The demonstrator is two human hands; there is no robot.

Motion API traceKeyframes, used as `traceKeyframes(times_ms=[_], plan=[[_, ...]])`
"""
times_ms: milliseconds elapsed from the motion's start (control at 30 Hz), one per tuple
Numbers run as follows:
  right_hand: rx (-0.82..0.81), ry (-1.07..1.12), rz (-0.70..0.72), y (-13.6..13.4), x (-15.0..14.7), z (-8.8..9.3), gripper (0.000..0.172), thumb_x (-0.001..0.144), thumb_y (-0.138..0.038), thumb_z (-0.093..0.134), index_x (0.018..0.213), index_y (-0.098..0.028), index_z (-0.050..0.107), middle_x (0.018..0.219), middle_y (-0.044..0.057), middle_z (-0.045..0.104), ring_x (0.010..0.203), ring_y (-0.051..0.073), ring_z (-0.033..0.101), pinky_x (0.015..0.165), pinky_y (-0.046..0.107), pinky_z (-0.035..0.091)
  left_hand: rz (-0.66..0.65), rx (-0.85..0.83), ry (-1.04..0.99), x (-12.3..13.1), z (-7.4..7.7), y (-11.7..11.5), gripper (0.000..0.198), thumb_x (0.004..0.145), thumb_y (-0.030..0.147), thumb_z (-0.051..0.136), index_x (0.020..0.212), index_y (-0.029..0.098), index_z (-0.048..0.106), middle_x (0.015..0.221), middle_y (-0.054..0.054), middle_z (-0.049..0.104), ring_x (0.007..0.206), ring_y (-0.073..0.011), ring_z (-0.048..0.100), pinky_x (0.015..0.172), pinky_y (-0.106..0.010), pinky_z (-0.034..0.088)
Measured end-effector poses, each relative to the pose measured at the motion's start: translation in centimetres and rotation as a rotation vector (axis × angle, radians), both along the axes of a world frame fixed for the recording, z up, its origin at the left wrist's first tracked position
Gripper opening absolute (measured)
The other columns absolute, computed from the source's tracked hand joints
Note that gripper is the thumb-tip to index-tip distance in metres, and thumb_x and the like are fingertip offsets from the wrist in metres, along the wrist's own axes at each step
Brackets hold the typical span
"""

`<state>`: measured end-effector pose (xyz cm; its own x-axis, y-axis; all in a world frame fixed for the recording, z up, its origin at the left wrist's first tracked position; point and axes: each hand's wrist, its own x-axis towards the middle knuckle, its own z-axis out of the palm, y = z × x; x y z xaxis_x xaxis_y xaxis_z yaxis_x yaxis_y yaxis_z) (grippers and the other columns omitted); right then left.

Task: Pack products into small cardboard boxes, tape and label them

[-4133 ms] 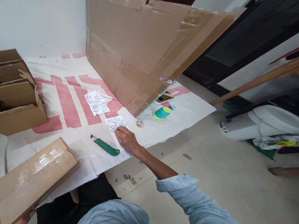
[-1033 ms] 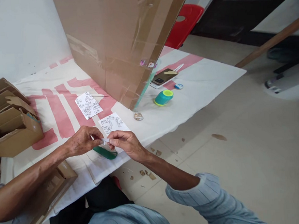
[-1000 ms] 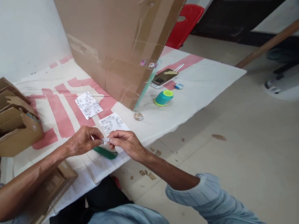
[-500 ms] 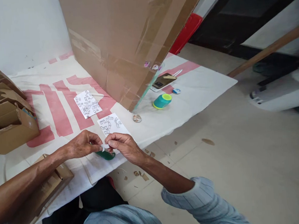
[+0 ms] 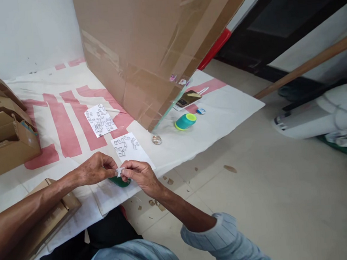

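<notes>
Between the fingertips of both hands is a small white piece (image 5: 119, 172), too small to make out fully; it looks like a bit of paper or a sticker. My left hand (image 5: 97, 168) pinches it from the left, and my right hand (image 5: 139, 175) pinches it from the right. Just below the fingers lies a dark green object (image 5: 121, 182), partly covered by the hands. Beyond my right hand a white sheet (image 5: 130, 147) with small drawn boxes lies flat. A second drawn sheet (image 5: 100, 120) lies farther back.
A tall cardboard panel (image 5: 144, 56) stands on the cloth-covered table. To its right are a teal-and-yellow cylinder (image 5: 185, 122), a phone (image 5: 187, 100) and a small round clear item (image 5: 156, 139). Cardboard boxes (image 5: 11, 153) stand at the left; another box (image 5: 45, 218) lies under my left forearm.
The view has shifted slightly, so most things sit a little farther left. My hands keep pinching the white piece, with the right hand's fingers slightly closer to the left.
</notes>
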<state>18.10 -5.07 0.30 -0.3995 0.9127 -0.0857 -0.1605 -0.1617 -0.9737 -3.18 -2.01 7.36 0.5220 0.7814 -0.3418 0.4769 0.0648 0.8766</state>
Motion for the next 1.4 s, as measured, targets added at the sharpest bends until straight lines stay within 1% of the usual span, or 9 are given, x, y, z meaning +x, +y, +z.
traceKeyframes(times_ms=[133,300,467,600,800,1067,1200,1300,1400], plan=[[0.126,-0.120,-0.052,1.9,1.1,-0.4,0.028,0.088,-0.048,0.076,0.079,-0.022,0.073,0.069,0.000,0.068,0.064,0.016,0.061,0.067,0.033,0.054,-0.015,-0.040,-0.008,-0.2,-0.9,0.3,0.015,0.076,0.030,0.074,0.075,0.015,0.076,0.066,0.000,0.067,0.058,-0.0112,0.050,0.055,-0.023,0.037],[0.608,-0.532,-0.253,7.6,3.0,-2.3,0.022,0.094,-0.032,0.064,0.076,-0.022,0.071,0.079,0.004,0.070,0.075,0.019,0.062,0.074,0.033,0.050,0.016,-0.029,0.014,-0.4,-1.3,0.6,0.016,0.076,0.030,0.073,0.072,0.015,0.075,0.064,0.000,0.066,0.055,-0.0112,0.049,0.053,-0.024,0.033],[0.894,-1.107,-0.194,11.4,3.8,-4.8,0.025,0.098,-0.017,0.056,0.081,-0.020,0.074,0.089,0.009,0.072,0.086,0.021,0.062,0.075,0.032,0.043,0.035,-0.032,0.006,-0.2,-1.1,0.4,0.014,0.075,0.028,0.072,0.071,0.015,0.076,0.065,-0.001,0.067,0.057,-0.0122,0.053,0.055,-0.024,0.038],[0.981,-1.284,-0.102,12.2,3.8,-6.0,0.028,0.102,-0.015,0.054,0.083,-0.019,0.075,0.093,0.011,0.072,0.090,0.023,0.059,0.077,0.033,0.040,0.032,-0.018,0.005,-0.2,-1.1,0.4,0.013,0.075,0.026,0.072,0.071,0.015,0.076,0.065,-0.001,0.067,0.058,-0.0119,0.053,0.055,-0.024,0.039],[0.986,-1.314,-0.014,12.4,3.7,-6.4,0.027,0.101,-0.015,0.057,0.080,-0.019,0.074,0.093,0.011,0.071,0.092,0.024,0.055,0.076,0.035,0.037,0.018,-0.006,0.022,-0.2,-1.5,0.5,0.011,0.076,0.025,0.071,0.072,0.016,0.076,0.064,0.000,0.067,0.056,-0.0120,0.052,0.053,-0.025,0.038],[0.967,-1.310,0.112,12.1,4.0,-5.2,0.028,0.100,-0.013,0.056,0.077,-0.019,0.071,0.096,0.011,0.069,0.095,0.025,0.054,0.083,0.037,0.039,0.045,0.027,0.026,-0.2,-1.1,0.6,0.010,0.074,0.023,0.069,0.070,0.016,0.075,0.065,-0.001,0.069,0.059,-0.0128,0.055,0.056,-0.025,0.041],[0.933,-1.277,0.049,11.4,3.7,-4.1,0.024,0.100,-0.012,0.054,0.088,-0.018,0.074,0.100,0.013,0.069,0.097,0.026,0.057,0.086,0.037,0.043,0.130,0.039,-0.043,-0.2,-1.1,0.7,0.011,0.074,0.025,0.070,0.070,0.015,0.076,0.065,-0.001,0.070,0.059,-0.0122,0.055,0.055,-0.024,0.040],[0.848,-0.988,-0.118,8.6,2.7,-3.2,0.026,0.103,-0.019,0.049,0.098,-0.019,0.074,0.101,0.013,0.069,0.099,0.026,0.061,0.089,0.038,0.048,0.211,0.009,-0.083,-0.3,-1.0,0.9,0.013,0.074,0.026,0.071,0.069,0.015,0.076,0.063,-0.001,0.069,0.058,-0.0117,0.054,0.054,-0.024,0.040],[0.563,-0.545,-0.160,4.2,0.6,-2.7,0.018,0.101,-0.034,0.060,0.100,-0.022,0.073,0.096,0.007,0.070,0.088,0.022,0.064,0.080,0.036,0.053,0.287,-0.014,-0.098,-0.3,-0.6,1.1,0.012,0.072,0.025,0.073,0.070,0.014,0.078,0.064,-0.002,0.070,0.060,-0.0124,0.057,0.055,-0.023,0.042]])
